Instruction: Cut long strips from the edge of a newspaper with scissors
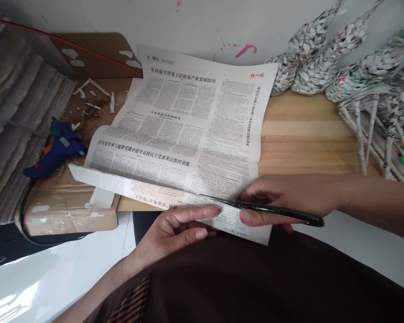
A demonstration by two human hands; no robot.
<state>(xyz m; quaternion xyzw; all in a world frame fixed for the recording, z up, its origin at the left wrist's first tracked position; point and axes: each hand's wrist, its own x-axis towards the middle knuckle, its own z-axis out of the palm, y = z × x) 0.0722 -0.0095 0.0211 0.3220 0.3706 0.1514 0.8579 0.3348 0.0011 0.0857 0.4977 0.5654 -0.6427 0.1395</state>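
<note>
A large newspaper sheet (188, 121) lies over the wooden table (306, 134), its near edge folded up and hanging off the table's front. My left hand (175, 229) pinches that folded strip from below, index finger stretched along it. My right hand (289, 197) grips black scissors (272, 210), whose blades point left and lie closed or nearly closed along the fold, tip near the left fingertip.
A blue glue gun (55, 152) rests on cardboard (67, 202) at the left with paper scraps behind it. Rolled-newspaper figures (357, 67) stand at the back right. A striped cloth (16, 116) lies far left. White floor shows below the table.
</note>
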